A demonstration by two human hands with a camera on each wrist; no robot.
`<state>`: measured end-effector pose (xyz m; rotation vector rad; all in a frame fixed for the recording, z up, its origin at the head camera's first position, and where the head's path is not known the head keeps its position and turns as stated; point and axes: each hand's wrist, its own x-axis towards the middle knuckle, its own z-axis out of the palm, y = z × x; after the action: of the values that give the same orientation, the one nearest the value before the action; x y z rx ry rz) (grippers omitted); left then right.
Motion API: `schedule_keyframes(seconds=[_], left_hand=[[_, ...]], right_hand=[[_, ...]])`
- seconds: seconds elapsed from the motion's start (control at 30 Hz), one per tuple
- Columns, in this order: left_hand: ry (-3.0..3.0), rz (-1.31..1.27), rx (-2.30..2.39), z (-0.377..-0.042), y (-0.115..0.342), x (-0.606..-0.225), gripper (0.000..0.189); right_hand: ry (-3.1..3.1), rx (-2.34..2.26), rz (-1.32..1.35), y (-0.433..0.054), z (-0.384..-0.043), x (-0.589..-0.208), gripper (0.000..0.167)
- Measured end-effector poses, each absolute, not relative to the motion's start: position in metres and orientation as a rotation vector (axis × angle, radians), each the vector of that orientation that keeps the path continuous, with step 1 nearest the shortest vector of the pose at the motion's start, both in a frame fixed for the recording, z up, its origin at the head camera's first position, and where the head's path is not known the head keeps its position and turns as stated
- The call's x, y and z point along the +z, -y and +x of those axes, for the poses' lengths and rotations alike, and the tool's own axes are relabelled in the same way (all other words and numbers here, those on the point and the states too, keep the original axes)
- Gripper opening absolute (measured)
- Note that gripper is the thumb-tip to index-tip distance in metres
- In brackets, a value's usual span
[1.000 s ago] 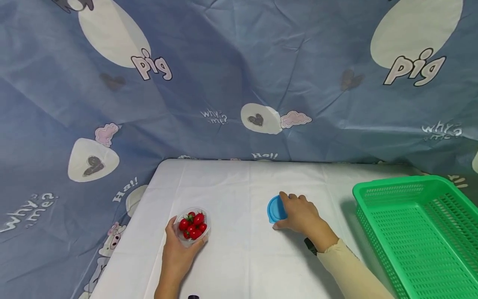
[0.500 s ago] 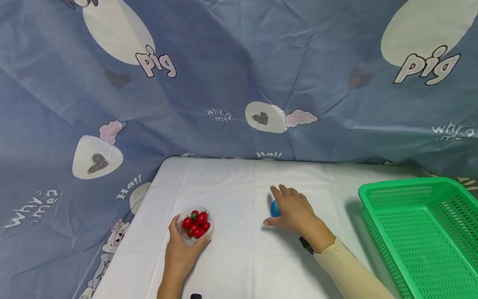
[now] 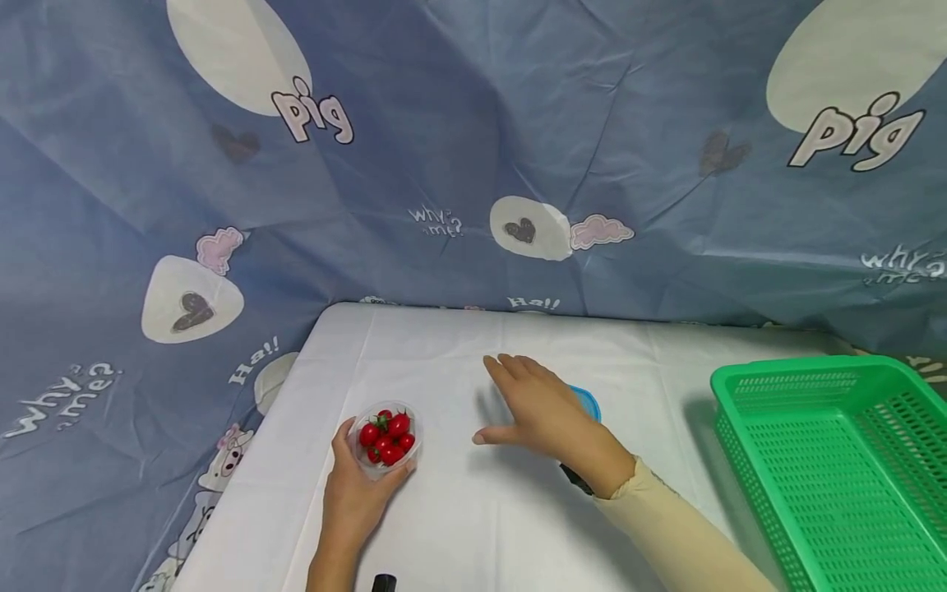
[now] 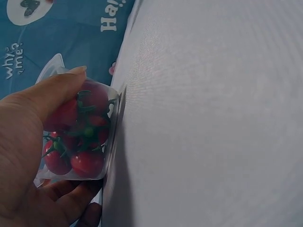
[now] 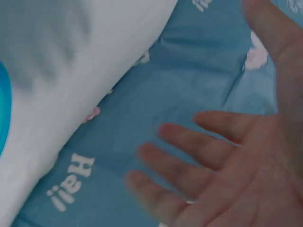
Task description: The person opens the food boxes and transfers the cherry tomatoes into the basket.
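A small clear plastic container (image 3: 364, 470) full of cherry tomatoes (image 3: 387, 436) stands on the left part of the table. My left hand (image 3: 357, 493) grips its sides, thumb on one side and fingers curled round the other; the left wrist view shows tomatoes (image 4: 87, 163) with green stems through the wall. My right hand (image 3: 543, 415) hovers over the table's middle, fingers spread and nothing in them. In the right wrist view its palm and fingers (image 5: 184, 146) lie bare. Behind this hand, a round blue lid (image 3: 588, 401) lies on the cloth, mostly hidden by hand and wrist.
A green plastic basket (image 3: 769, 460) with perforated walls stands at the right of the white-covered table (image 3: 459, 526). A printed blue-grey cloth (image 3: 414, 148) hangs behind and at the left. The end of a dark object (image 3: 384, 583) shows at the bottom edge.
My right hand has let go of the blue lid, lifted and moved left, leaving the lid on the table. My left hand still holds the container in place. The head view has shifted slightly.
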<state>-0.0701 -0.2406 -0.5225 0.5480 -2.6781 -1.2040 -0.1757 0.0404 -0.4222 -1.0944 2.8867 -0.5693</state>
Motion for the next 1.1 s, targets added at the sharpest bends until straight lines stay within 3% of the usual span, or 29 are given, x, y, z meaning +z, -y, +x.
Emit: schedule_keyframes(seconds=[0.17,0.43,1.1], left_hand=[[2.692,0.558,-1.204,-0.071,0.240,-0.522,0.113],[2.690,0.537,-1.207,-0.072,0.243,-0.522,0.114],[2.715,0.561,-1.154,-0.068,0.244,-0.522,0.113]], right_hand=[[-2.953,-0.551,-1.411,-0.016,-0.175,-0.415,0.097],[-2.870,-0.469,-1.653,0.025,-0.171,-0.403,0.079],[-2.695,-0.561,-1.748,0.080,-0.173,-0.435,0.018]])
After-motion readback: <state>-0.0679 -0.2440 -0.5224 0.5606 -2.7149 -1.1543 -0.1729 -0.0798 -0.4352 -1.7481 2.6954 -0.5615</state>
